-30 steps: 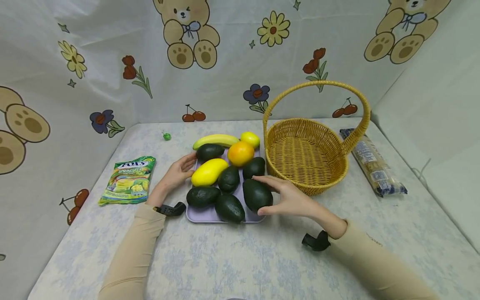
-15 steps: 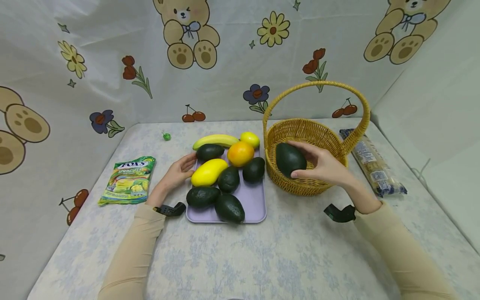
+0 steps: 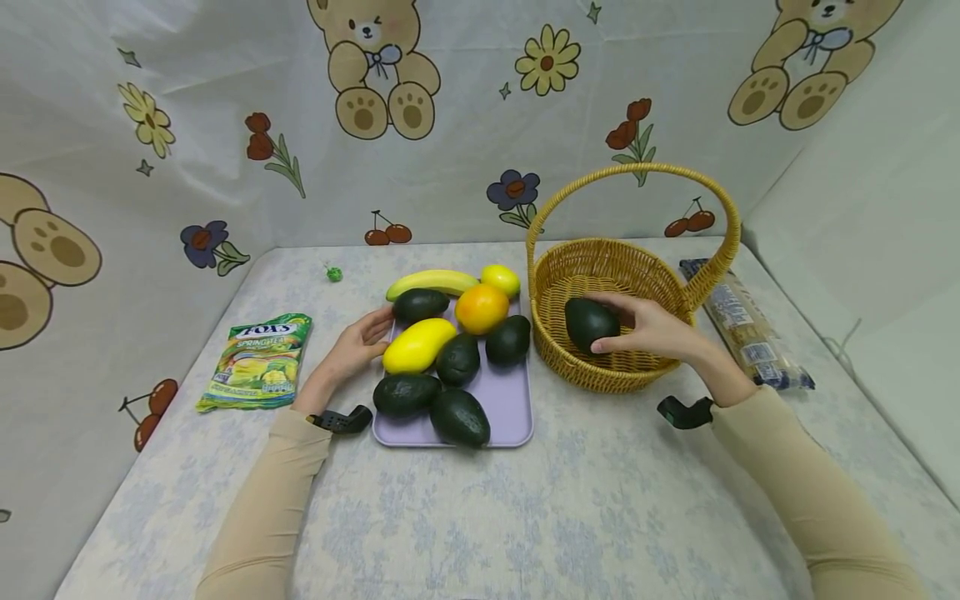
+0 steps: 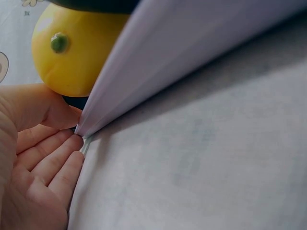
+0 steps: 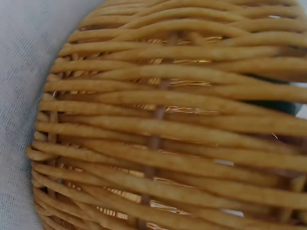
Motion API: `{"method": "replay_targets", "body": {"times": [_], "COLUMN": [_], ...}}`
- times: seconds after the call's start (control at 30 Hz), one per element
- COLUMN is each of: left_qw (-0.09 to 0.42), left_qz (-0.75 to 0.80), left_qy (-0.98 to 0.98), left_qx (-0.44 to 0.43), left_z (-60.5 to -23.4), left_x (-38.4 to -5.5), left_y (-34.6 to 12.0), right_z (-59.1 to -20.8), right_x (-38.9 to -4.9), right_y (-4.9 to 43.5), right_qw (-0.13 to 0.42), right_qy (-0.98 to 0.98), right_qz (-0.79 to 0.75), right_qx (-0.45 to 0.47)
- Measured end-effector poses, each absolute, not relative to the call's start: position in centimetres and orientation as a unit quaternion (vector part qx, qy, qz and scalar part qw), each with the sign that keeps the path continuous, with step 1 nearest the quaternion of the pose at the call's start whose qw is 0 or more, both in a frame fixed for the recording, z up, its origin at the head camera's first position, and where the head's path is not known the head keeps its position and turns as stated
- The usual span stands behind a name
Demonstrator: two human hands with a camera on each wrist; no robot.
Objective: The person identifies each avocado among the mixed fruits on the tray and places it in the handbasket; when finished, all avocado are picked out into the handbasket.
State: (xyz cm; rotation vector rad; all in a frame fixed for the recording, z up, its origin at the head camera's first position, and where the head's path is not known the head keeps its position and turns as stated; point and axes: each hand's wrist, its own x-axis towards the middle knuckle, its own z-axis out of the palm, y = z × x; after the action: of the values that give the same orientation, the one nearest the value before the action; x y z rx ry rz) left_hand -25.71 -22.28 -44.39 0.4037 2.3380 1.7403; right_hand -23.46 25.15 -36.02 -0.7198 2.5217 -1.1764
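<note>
Wicker basket (image 3: 592, 379): floor shows behind and before my right hand (image 3: 648, 327).
Avocado (image 3: 587, 325): inside, clasped between that thumb and fingers.
Lilac tray (image 3: 512, 407): near-right corner uncovered; my left hand (image 3: 352, 354) pinches the left rim.

I have free counter (image 3: 525, 517) in front of tray (image 3: 512, 404) and basket (image 3: 600, 380), hardly any gap between. Handle (image 3: 645, 168) arches over basket; long bag (image 3: 746, 321) crowds its right.

A dark green avocado (image 3: 585, 325) is inside the upright wicker basket (image 3: 596, 377), toward nine o'clock. The lilac tray (image 3: 508, 408) lies flat, between eight and nine o'clock from this basket.
</note>
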Motion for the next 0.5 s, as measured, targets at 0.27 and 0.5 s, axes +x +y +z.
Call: {"method": "replay_targets", "body": {"times": [0.27,0.5], "left_qw": [0.112,0.12], "left_qz": [0.6,0.602], "left_qy": [0.781,0.778], "left_qx": [0.132,0.129], "left_z": [-43.5,-42.2], "left_x": [-25.3,-24.6], "left_y": [-22.1,-21.6], "right_z": [-36.8,-37.3], "right_x": [-24.1,-24.3], "right_y": [24.7,24.4], "right_qw": [0.158,0.163], "right_qy": [0.887,0.888], "right_qz": [-0.35,-0.329], "right_qx": [-0.257,-0.277]}}
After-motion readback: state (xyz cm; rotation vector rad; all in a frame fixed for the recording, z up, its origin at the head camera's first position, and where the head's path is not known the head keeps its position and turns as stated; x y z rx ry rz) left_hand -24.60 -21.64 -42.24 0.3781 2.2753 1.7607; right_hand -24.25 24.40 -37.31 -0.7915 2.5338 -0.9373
